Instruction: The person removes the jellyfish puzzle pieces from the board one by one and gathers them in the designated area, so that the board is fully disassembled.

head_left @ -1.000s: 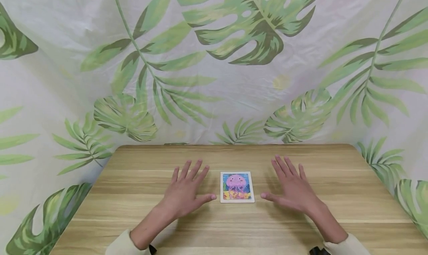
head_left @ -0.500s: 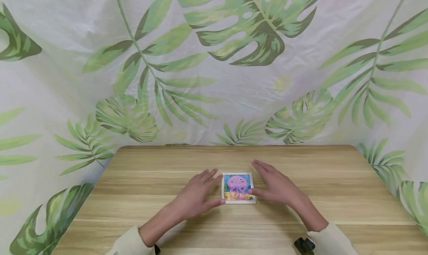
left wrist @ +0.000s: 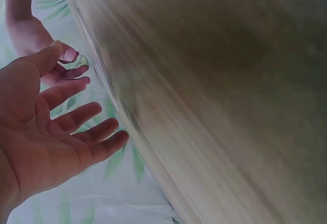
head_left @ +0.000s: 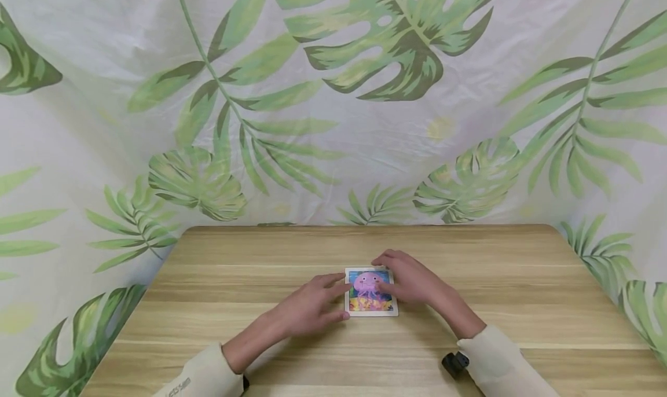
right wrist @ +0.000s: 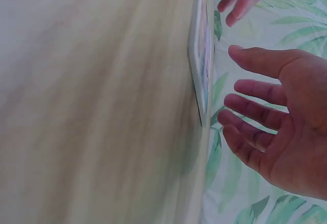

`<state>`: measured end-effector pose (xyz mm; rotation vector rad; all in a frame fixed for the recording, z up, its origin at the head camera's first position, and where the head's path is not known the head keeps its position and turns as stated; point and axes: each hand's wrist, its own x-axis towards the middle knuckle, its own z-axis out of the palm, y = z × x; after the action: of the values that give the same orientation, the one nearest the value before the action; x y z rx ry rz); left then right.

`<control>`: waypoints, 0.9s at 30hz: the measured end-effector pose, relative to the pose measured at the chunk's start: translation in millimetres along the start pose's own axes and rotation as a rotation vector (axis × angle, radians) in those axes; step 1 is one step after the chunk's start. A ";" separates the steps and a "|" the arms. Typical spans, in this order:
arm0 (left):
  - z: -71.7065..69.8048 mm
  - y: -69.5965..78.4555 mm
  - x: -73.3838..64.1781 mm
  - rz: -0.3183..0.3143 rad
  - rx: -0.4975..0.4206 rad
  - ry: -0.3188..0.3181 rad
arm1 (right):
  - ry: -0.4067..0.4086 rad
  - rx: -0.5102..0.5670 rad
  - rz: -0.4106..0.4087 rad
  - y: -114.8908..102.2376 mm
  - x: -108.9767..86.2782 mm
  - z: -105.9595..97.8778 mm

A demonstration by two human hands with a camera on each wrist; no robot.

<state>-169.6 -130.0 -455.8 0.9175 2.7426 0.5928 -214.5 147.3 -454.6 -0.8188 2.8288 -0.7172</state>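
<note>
A white-bordered picture card printed with a pink jellyfish lies flat on the wooden table. My left hand is at its left side, with fingertips and thumb overlapping that border. From the other side, my right hand reaches over the card's right part, fingers at the top edge and thumb over the picture. In the left wrist view, the left hand has loosely bent, spread fingers with nothing between them. The right wrist view shows the right hand relaxed, a little apart from the card's edge.
A pale leaf-printed cloth hangs behind the table and down both sides. Black wrist devices show below the sleeves, the right one more fully. The table's far edge runs just behind the card.
Both hands have moved inward from either side to the card, the right one farther and over its top corner. Their spread fingers have drawn closer and bent slightly. The card stays in place.
</note>
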 end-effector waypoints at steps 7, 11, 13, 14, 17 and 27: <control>1.1 -6.0 7.5 0.013 -0.005 -0.014 | -0.069 0.064 -0.056 0.3 19.4 2.1; 1.5 -7.6 10.3 0.017 -0.016 -0.013 | -0.095 0.083 -0.061 -1.8 26.7 3.8; 2.5 -8.0 11.3 0.025 -0.009 -0.012 | -0.106 0.087 -0.049 -3.9 29.7 4.4; 2.9 -7.9 11.6 0.028 -0.005 -0.014 | -0.112 0.093 -0.040 -5.2 31.0 4.6; 4.0 -6.6 11.9 0.038 0.019 -0.022 | -0.127 0.110 -0.029 -7.7 34.3 4.9; 4.1 -2.5 10.2 0.020 0.069 -0.075 | -0.129 0.160 -0.049 -5.2 42.7 10.5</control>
<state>-177.8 -124.3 -461.1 0.9631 2.7050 0.4591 -245.8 116.5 -460.3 -0.8759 2.6073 -0.8526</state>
